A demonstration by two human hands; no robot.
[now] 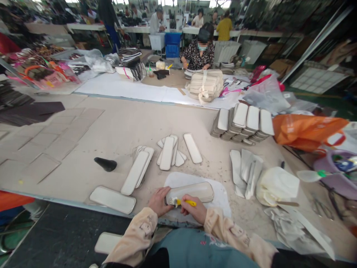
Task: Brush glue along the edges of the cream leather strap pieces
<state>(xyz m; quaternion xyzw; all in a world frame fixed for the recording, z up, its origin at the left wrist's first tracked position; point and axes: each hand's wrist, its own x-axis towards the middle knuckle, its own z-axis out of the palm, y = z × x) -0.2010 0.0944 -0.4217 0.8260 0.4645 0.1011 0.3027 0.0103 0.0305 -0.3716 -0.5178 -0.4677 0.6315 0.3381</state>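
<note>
left hand (158,201) holds pad stack (195,190) | right hand (196,211) grips brush (184,202) | at table (69,203) edge

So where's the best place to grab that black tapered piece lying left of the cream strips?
Probably the black tapered piece by its thicker right end, from above, fingers pinching across its width. It lies flat, and its left end narrows to a thin tip offering little hold.

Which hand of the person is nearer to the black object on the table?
Left. The left hand holds the end of the cream stack, to the right of the black object; the right hand, holding a yellow-handled brush, is further right.
</note>
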